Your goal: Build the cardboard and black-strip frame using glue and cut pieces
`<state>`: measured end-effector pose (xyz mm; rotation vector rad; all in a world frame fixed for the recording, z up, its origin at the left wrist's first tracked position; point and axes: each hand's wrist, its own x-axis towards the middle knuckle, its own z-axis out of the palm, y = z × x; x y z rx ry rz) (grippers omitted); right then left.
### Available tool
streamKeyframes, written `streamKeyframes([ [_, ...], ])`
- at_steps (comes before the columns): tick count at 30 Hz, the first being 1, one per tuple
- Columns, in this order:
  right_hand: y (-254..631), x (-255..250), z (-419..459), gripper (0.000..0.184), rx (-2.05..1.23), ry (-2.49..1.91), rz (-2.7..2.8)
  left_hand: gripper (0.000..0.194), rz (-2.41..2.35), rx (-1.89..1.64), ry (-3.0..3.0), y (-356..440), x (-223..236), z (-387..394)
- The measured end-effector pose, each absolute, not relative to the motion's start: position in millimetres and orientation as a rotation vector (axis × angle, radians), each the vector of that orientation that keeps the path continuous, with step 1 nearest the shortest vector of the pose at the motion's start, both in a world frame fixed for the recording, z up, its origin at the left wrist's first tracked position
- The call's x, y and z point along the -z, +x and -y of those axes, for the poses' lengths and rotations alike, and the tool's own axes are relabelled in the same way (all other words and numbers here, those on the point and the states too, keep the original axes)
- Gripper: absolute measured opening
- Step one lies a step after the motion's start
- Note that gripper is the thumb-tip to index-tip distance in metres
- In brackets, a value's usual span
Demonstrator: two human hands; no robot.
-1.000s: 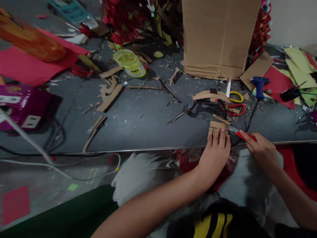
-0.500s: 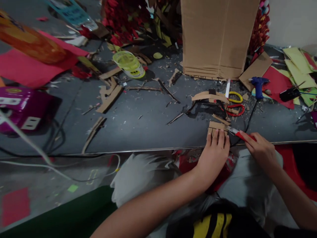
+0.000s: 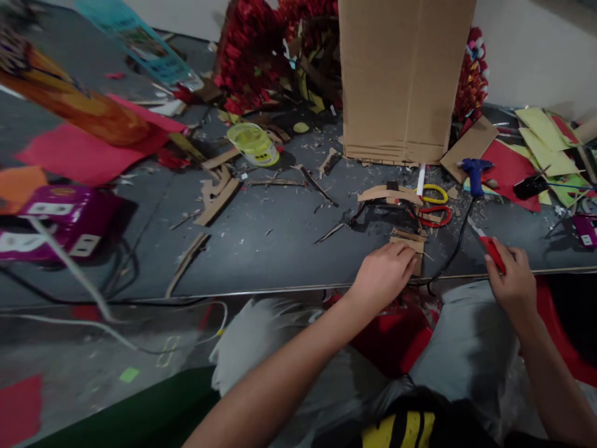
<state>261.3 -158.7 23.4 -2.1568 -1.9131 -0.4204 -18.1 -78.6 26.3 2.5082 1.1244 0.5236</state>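
Observation:
My left hand (image 3: 385, 274) rests at the front edge of the dark table (image 3: 280, 249), its curled fingers gripping a small piece of cardboard (image 3: 410, 244). Off to the right, my right hand (image 3: 510, 283) is closed around a red-handled utility knife (image 3: 489, 247) whose blade points up and to the left, lifted clear of the cardboard. A black cable (image 3: 454, 249) runs between the two hands.
A tall cardboard box (image 3: 403, 74) stands at the back. Yellow and red scissors (image 3: 433, 205), a blue glue gun (image 3: 476, 174), cardboard strips (image 3: 219, 193), a yellow tape dispenser (image 3: 254, 143), a purple power strip (image 3: 60, 221), and coloured paper sheets (image 3: 545, 143) lie about.
My right hand pulled the knife away from the cardboard, to the right. My left hand went from lying flat on the cardboard to gripping it by its left side. The camera tilted up slightly.

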Motion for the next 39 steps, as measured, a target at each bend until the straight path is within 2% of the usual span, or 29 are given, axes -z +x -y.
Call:
streamKeyframes([
  [3, 258, -29, 134, 0.044, 0.351, -2.202, 1.925, 0.016, -1.142, -0.580, 2.525, -16, -20, 76],
  [7, 225, -49, 104, 0.034, 0.477, -2.032, 1.869, 0.016, -1.136, -0.609, 2.601, -11, -13, 79],
  [12, 175, -54, 81, 0.021, 0.058, -1.713, 2.336, 0.014, -1.189, -0.664, 2.635, -9, -13, 82],
  [16, 168, -37, 80, 0.014, -0.001, -1.711, 2.420, 0.013, -1.183, -0.707, 2.654, -11, -17, 84],
  [30, 166, -28, 85, 0.020, 0.253, -1.540, 2.443, 0.008, -1.252, -0.718, 2.720, -8, -26, 84],
  [39, 165, -21, 90, 0.021, 0.243, -1.554, 2.413, 0.009, -1.273, -0.668, 2.715, -8, -25, 87],
])
